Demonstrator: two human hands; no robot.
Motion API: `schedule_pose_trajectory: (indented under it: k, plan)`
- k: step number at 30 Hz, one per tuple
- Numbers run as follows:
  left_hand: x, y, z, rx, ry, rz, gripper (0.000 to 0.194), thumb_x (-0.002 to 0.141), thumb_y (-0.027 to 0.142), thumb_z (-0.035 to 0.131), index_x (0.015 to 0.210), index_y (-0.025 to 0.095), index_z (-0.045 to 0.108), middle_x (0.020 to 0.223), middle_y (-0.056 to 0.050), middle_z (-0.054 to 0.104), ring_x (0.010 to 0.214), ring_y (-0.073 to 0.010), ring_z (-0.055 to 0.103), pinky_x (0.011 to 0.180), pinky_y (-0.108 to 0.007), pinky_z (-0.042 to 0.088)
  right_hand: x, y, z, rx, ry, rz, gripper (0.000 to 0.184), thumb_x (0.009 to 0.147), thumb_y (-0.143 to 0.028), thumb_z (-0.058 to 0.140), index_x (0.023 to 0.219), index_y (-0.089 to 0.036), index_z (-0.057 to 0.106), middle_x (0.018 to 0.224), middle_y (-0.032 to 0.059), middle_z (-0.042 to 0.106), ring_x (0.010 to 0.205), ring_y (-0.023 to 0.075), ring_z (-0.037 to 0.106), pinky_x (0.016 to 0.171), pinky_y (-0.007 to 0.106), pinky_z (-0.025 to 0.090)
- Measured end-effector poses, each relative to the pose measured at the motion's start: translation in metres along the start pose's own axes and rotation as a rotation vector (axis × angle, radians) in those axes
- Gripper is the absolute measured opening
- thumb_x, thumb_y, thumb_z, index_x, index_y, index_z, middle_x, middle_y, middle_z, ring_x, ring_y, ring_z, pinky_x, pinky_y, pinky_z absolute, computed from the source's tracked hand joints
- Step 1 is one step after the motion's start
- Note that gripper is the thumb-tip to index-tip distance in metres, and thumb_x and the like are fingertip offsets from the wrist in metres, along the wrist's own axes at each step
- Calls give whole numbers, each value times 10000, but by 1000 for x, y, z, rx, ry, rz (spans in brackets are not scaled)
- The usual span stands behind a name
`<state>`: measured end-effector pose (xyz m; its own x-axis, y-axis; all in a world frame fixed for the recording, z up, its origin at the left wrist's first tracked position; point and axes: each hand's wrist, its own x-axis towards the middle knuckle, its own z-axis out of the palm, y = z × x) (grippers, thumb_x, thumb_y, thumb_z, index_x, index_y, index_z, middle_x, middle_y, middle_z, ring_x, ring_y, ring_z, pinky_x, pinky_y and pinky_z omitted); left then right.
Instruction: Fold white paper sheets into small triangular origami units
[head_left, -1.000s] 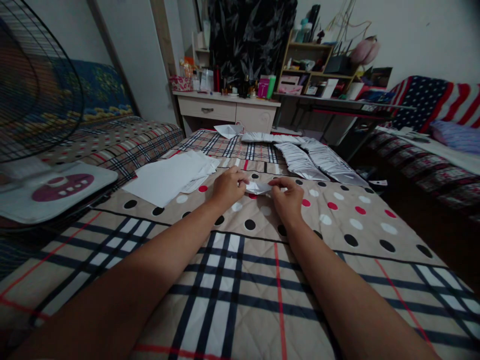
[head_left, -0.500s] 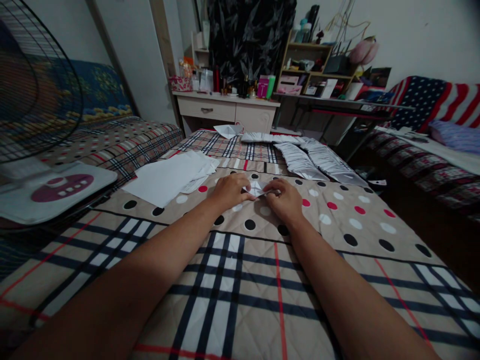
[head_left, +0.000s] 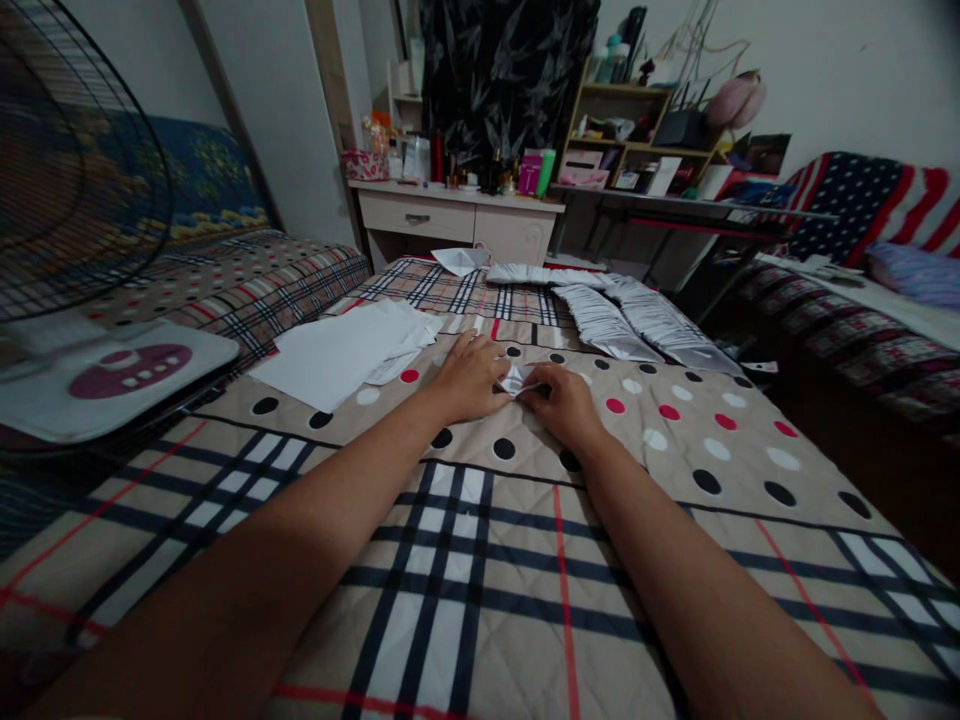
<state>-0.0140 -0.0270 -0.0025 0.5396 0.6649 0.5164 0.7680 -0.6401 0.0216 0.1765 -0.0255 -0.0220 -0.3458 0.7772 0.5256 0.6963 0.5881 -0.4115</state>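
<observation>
Between my two hands, low over the dotted part of the bedspread, is a small folded piece of white paper (head_left: 515, 379) with creases on its face. My left hand (head_left: 471, 378) closes on its left side, thumb toward me and fingers over the far side. On the right edge, my right hand (head_left: 561, 398) pinches the paper between thumb and bent fingers. The fingers cover much of the paper, so its full shape is hidden. Left of my hands lies a loose pile of white paper sheets (head_left: 337, 350).
Rows of folded paper pieces (head_left: 607, 325) stand packed together at the far right of the bed (head_left: 450, 620). Another folded paper (head_left: 459, 261) lies at its far end. A fan (head_left: 82, 170) stands at the left. Beyond is a white desk (head_left: 442, 217).
My left hand has shifted, its fingers now reaching further forward over the paper's side. The right hand's fingers have curled in closer, and less of the paper shows. The view has shifted slightly.
</observation>
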Motion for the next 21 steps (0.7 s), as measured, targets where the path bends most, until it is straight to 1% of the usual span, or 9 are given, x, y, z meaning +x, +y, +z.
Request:
schedule_pose_trajectory:
  k: [2, 5, 8, 10, 13, 15, 17, 19, 21]
  plan:
    - [1, 2, 1, -25, -29, -10, 147, 708, 315, 711, 781, 196, 666, 981, -90, 677, 1025, -285, 576, 988, -470, 363, 0, -1, 0, 8, 0, 9, 69, 707, -173, 670, 774, -190, 678, 812, 40, 688, 755, 196, 603, 670, 289, 409]
    - [1, 1, 3, -62, -27, -42, 80, 730, 260, 680, 750, 191, 646, 861, -78, 674, 911, -265, 612, 885, -428, 412, 0, -1, 0, 40, 3, 79, 53, 702, -222, 680, 743, -192, 662, 710, 9, 664, 630, 162, 557, 587, 267, 368]
    - [0, -1, 5, -74, -3, -102, 105, 746, 277, 700, 727, 194, 639, 789, -57, 677, 798, -238, 626, 800, -388, 434, -1, 1, 1, 122, 22, 177, 88, 703, -270, 681, 696, -194, 637, 569, -27, 583, 525, 134, 483, 515, 251, 313]
    - [0, -1, 6, -84, 23, -156, 149, 731, 304, 735, 704, 197, 635, 774, -46, 683, 755, -224, 625, 751, -362, 439, -1, 3, 3, 222, 52, 219, 128, 702, -295, 686, 673, -192, 615, 537, -35, 552, 503, 126, 457, 494, 247, 301]
    - [-1, 0, 6, -124, 87, -219, 193, 701, 303, 773, 661, 194, 619, 744, -33, 678, 727, -210, 619, 699, -332, 436, -1, 3, 5, 406, 112, 259, 177, 671, -302, 705, 634, -193, 570, 557, -32, 558, 515, 122, 465, 491, 243, 326]
    - [-1, 1, 7, -163, 139, -227, 205, 686, 280, 785, 649, 190, 605, 733, -24, 670, 721, -200, 616, 688, -320, 435, 0, 2, 6, 503, 156, 296, 205, 632, -285, 720, 604, -199, 536, 559, -35, 556, 512, 120, 469, 490, 244, 344]
    - [0, 2, 7, -215, 201, -232, 209, 662, 250, 798, 671, 189, 599, 742, -12, 667, 724, -188, 614, 684, -307, 437, 1, -1, 5, 587, 195, 323, 222, 600, -260, 725, 584, -203, 511, 602, -23, 598, 530, 124, 500, 505, 248, 378]
    - [1, 3, 8, -287, 260, -260, 238, 631, 217, 808, 764, 193, 611, 762, 4, 668, 717, -168, 611, 674, -288, 444, 1, -4, 4, 669, 228, 325, 223, 583, -229, 720, 574, -203, 499, 723, 11, 672, 599, 139, 563, 552, 259, 428]
    - [2, 4, 8, -366, 296, -296, 370, 600, 195, 814, 917, 199, 623, 807, 10, 677, 710, -151, 608, 668, -272, 459, 2, -7, 4, 721, 247, 310, 216, 576, -195, 710, 567, -200, 495, 841, 39, 709, 692, 158, 614, 612, 269, 464]
